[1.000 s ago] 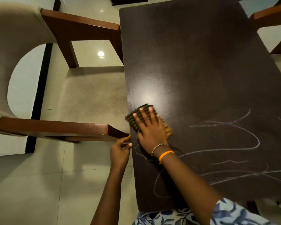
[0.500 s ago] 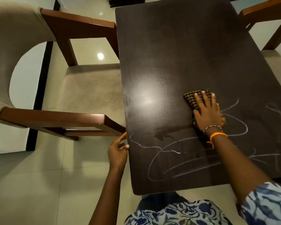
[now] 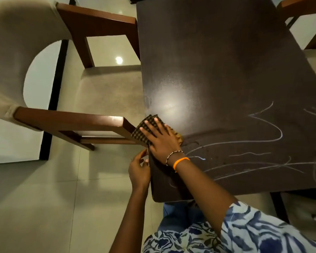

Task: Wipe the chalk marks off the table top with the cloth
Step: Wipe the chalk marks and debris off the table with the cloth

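A dark brown table top [image 3: 217, 61] fills the upper right. White chalk marks [image 3: 259, 141] loop across its near right part. A checked brown cloth [image 3: 144, 129] lies at the table's left edge, hanging slightly past it. My right hand [image 3: 162, 141] presses flat on the cloth with straight, spread fingers; beaded and orange bands circle the wrist. My left hand [image 3: 139, 170] holds the table's left edge just below the cloth, thumb on top of the edge.
A beige upholstered armchair [image 3: 106, 95] with brown wooden arms stands tight against the table's left side; its near arm [image 3: 71, 121] nearly touches the cloth. Another chair [image 3: 314, 33] is at the far right. Pale tiled floor [image 3: 44, 207] lies below.
My right hand swept the cloth from the left edge to the table's middle and back to the left edge. Some chalk near the left corner is gone. My left hand stayed on the edge.
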A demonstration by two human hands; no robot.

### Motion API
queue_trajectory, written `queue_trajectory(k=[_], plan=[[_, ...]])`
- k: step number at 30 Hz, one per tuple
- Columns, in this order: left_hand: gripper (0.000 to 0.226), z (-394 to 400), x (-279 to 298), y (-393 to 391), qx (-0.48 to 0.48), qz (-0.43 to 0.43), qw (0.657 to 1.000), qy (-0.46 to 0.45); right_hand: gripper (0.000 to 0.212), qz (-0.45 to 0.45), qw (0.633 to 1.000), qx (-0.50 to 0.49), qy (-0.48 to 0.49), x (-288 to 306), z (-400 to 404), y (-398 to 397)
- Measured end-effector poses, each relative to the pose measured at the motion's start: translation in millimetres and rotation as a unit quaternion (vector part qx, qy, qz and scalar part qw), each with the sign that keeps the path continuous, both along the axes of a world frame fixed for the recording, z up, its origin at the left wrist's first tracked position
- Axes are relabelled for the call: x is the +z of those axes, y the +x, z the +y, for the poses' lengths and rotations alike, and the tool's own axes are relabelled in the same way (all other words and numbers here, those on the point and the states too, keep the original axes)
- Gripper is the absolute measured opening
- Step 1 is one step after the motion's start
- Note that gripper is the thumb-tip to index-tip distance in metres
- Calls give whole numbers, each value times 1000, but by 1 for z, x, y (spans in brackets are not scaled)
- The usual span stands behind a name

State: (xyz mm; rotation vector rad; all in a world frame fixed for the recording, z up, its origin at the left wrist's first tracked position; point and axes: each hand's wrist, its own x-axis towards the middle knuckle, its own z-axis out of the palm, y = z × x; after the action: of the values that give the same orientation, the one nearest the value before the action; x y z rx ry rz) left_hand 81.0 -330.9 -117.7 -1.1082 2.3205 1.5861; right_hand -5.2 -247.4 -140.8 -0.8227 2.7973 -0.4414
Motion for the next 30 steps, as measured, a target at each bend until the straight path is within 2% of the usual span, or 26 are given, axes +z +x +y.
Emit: queue_trajectory(k=[3,9,11,14,16,20,23,26,30], plan=[[40,-1,1,4,-23,1,1000,0,66,1,999,-44,11,1,41,-11],[41,-12,2,2,-53,-8,998,22,67,12,968,-247,40,5,164,-30],[41,-14,1,0,-59,-9,998,23,63,16,952,-301,47,7,176,-28],[39,-15,-1,-1,-57,-13,998,25,66,10,934,-354,52,5,148,-19],[39,-14,0,-3,-59,-19,998,9,69,7,944,-328,37,7,106,-5],[35,-16,2,-3,-92,-19,995,-23,63,-23,991,-134,-19,6,5,41],[34,-15,2,10,-74,-29,996,-31,65,-33,998,-51,-28,5,-12,56],[34,-10,1,24,-42,-26,998,-25,65,-7,999,-43,-10,2,25,47],[35,-1,3,30,-39,-15,999,8,68,-3,986,-162,30,6,109,30]])
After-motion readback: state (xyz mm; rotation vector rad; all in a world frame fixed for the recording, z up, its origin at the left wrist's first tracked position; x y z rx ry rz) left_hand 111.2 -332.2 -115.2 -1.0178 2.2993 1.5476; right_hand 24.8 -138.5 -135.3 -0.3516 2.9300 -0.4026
